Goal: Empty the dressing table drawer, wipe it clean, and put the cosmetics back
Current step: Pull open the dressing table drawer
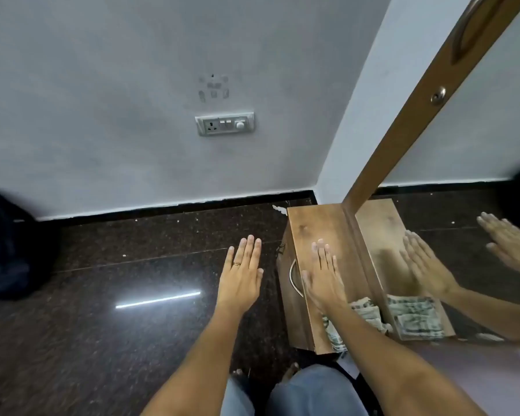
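Note:
A small wooden dressing table (312, 226) stands against a tall mirror on the right. Its drawer front faces left and carries a curved metal handle (293, 277); the drawer looks shut. My right hand (323, 276) hovers flat over the table top, fingers straight, holding nothing. My left hand (242, 273), with a ring on one finger, is stretched out flat over the dark floor just left of the drawer, also holding nothing. A folded patterned cloth (365, 313) lies on the near end of the table top. No cosmetics are visible.
The mirror (469, 175) in a wooden frame reflects both hands and the cloth. A grey wall with a switch and socket plate (224, 124) lies ahead. The dark polished floor (117, 295) spreads left, with a dark bag (3, 244) at the far left. My knees are below.

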`<state>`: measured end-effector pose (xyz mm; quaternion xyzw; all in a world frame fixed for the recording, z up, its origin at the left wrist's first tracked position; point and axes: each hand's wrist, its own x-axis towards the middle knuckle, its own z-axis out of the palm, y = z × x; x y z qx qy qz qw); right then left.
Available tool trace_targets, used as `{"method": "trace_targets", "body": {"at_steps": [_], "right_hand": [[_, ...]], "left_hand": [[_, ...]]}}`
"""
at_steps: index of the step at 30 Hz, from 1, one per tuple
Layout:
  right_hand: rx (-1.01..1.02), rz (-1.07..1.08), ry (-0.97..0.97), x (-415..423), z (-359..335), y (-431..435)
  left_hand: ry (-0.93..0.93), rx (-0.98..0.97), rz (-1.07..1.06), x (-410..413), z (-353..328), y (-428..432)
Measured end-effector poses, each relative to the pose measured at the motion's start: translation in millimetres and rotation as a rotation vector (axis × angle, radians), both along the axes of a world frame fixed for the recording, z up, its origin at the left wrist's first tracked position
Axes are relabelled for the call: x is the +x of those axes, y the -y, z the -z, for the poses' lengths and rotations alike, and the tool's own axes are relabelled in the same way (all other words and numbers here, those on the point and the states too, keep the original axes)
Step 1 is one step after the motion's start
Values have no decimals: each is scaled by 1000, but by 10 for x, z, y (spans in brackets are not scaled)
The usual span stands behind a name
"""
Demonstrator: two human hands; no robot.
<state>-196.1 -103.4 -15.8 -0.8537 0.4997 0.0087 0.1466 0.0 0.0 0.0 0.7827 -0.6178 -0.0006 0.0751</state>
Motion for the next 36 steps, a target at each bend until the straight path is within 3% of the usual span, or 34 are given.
{"method": "trace_targets", "body": {"at_steps": [6,16,36], "right_hand": [[-23,33,68,-41,395,53],[-130,7,126,-106,689,118],[-147,25,194,-114,629,81]], "left_hand": [[-49,111,80,-266,618,47],[42,95,181,-502,1722,235],[161,124,341,-658,1751,250]]}}
